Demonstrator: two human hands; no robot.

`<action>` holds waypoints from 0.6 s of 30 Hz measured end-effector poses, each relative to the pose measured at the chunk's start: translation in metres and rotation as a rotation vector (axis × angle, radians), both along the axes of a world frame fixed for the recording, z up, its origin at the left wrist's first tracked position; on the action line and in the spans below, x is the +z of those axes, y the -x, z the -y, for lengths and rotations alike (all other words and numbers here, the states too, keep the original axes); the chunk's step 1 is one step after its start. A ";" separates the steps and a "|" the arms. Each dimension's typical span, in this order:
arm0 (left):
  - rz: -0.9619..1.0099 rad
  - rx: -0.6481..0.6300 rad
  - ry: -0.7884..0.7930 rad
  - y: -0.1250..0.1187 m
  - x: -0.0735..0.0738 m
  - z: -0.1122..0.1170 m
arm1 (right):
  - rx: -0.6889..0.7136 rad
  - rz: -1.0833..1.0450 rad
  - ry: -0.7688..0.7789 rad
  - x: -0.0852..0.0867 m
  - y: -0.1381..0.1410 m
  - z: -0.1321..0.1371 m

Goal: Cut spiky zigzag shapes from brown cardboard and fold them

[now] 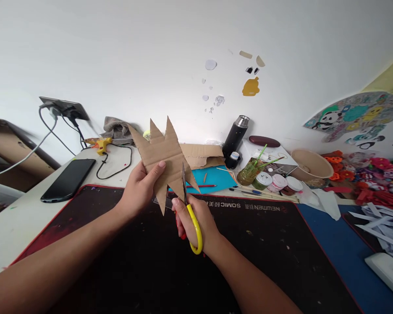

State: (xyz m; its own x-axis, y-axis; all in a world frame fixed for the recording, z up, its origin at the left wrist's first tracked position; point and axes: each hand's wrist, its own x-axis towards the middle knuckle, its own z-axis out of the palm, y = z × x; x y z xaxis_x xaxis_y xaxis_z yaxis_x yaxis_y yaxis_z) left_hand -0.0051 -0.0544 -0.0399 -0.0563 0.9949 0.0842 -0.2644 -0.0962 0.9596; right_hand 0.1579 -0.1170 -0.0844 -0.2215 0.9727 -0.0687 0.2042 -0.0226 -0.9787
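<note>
My left hand [140,186] grips a spiky, star-like piece of brown cardboard [165,157] and holds it upright above a black desk mat [255,244]. My right hand [193,220] is closed round the yellow and red handles of a pair of scissors [189,205]. The blades point up into the lower right edge of the cardboard.
A black phone [68,179] lies at the left, a yellow glue gun [101,145] with its cord behind it. Behind the cardboard are a cardboard sheet [203,155], blue paper [212,178] with a red pencil, a black flask [236,135], paint jars [275,181], a paper bowl [309,165], and white strips [380,222] at the right.
</note>
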 end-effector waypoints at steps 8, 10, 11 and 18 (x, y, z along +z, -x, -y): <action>-0.071 -0.056 -0.061 0.016 0.006 -0.014 | 0.091 -0.050 -0.005 -0.004 0.000 -0.003; -0.060 -0.079 -0.062 0.019 0.009 -0.017 | 0.102 -0.057 0.003 -0.005 0.000 -0.004; -0.051 -0.078 -0.065 0.019 0.010 -0.017 | 0.104 -0.056 0.009 -0.007 0.000 -0.004; 0.038 -0.026 -0.052 0.014 0.011 -0.016 | 0.109 -0.132 0.052 -0.016 0.003 -0.004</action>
